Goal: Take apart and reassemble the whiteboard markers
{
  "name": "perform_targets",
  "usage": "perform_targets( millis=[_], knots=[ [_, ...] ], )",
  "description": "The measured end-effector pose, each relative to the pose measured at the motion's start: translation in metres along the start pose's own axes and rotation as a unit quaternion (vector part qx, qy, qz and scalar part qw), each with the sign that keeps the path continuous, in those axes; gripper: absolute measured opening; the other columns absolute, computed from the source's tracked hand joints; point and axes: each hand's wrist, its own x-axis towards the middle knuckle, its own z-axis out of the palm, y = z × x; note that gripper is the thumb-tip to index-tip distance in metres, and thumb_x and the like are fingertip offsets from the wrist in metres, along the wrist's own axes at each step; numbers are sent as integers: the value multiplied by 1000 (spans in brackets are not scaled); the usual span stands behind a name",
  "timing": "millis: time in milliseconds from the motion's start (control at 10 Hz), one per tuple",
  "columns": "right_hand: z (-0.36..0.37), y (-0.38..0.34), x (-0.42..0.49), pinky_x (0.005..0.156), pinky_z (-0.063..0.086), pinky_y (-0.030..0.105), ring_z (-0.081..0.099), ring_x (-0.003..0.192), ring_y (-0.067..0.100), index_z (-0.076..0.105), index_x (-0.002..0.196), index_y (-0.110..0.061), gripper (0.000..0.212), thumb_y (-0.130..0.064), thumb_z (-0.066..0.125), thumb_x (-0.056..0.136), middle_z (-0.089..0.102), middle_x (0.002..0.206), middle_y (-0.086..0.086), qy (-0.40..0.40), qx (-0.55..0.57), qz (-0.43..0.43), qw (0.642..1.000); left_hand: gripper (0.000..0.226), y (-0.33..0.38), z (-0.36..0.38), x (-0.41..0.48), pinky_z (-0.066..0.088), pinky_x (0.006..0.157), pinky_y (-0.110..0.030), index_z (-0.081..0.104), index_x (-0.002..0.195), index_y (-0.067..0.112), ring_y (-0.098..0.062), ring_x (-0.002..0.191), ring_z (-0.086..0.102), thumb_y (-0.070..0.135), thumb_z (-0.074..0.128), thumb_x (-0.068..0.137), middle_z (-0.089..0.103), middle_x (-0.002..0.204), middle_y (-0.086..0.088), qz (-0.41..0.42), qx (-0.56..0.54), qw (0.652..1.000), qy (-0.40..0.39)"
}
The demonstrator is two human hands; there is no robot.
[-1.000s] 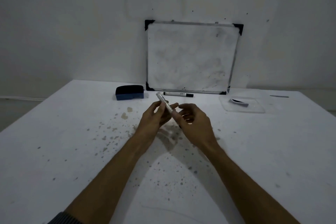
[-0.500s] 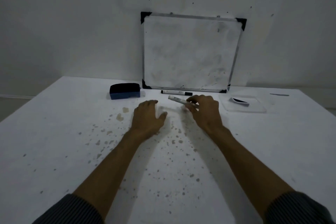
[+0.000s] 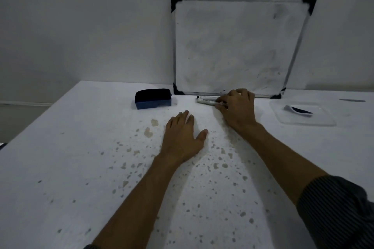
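- table (image 3: 60, 168): white, speckled with stains in front of the whiteboard; wide bare surface to the left and near side of it, left edge runs diagonally away.
- whiteboard (image 3: 232, 46): leans upright on the wall at the table's back edge, black corner caps, smudged.
- clear tray (image 3: 323, 121): right of the whiteboard's lower corner, holds a small dark-and-white piece; well apart from the hands.
- eraser (image 3: 153, 98): dark blue, just left of the whiteboard's lower left corner.
- right hand (image 3: 236, 107): at the whiteboard's bottom edge, fingers curled down over the markers; 0.5 s ago it carried one marker short of the board, now it has reached it.
- left hand (image 3: 183, 137): flat on the table, fingers spread, holding nothing, in front of the whiteboard; barely moved.
- markers (image 3: 207, 100): two lie side by side along the whiteboard's foot, long axes running left-right, parallel to its bottom edge, black-tipped end pointing left toward the eraser; right ends hidden under the fingers. Probably pinched, but grip cannot be told for sure.
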Motion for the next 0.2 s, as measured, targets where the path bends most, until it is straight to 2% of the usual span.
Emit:
perform_targets(
  millis=[200],
  knots=[
    [-15, -6, -8, 103, 31, 42, 54, 122, 29, 75, 119, -26, 34, -40, 75, 87, 71, 118, 2, -6, 30, 4, 1000, 83, 1, -2, 1, 2, 127, -39, 30, 161, 12, -25, 159, 15, 67, 38, 100, 19, 173, -8, -9, -2, 1000, 4]
  ],
)
